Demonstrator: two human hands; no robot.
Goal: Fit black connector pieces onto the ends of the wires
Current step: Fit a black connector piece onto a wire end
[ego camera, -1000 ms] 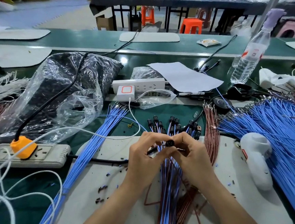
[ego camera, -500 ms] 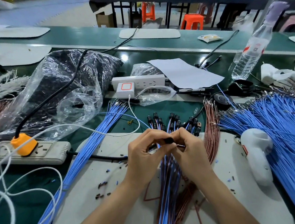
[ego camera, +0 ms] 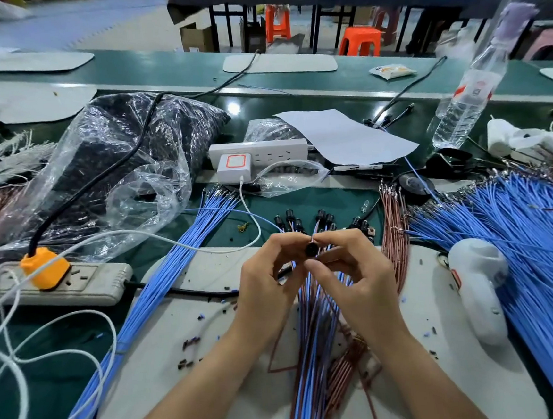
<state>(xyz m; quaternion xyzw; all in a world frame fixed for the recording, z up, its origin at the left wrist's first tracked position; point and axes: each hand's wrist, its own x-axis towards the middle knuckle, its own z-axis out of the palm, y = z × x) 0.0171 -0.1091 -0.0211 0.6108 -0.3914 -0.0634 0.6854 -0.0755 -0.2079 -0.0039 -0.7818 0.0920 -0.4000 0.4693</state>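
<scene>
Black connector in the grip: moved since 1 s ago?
Yes, slightly: the black connector shifted away from the person, toward the white charger.

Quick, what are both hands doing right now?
Left hand: pinching the black connector.
Right hand: pinching the same connector too, fingers curled.

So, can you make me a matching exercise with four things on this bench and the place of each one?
1 black connector
2 orange plug
3 water bottle
4 paper sheet

a in the grey power strip
b far right, clear plastic
c pinched between left hand and right hand
d by the white power strip

Pairs: 1-c, 2-a, 3-b, 4-d
</scene>
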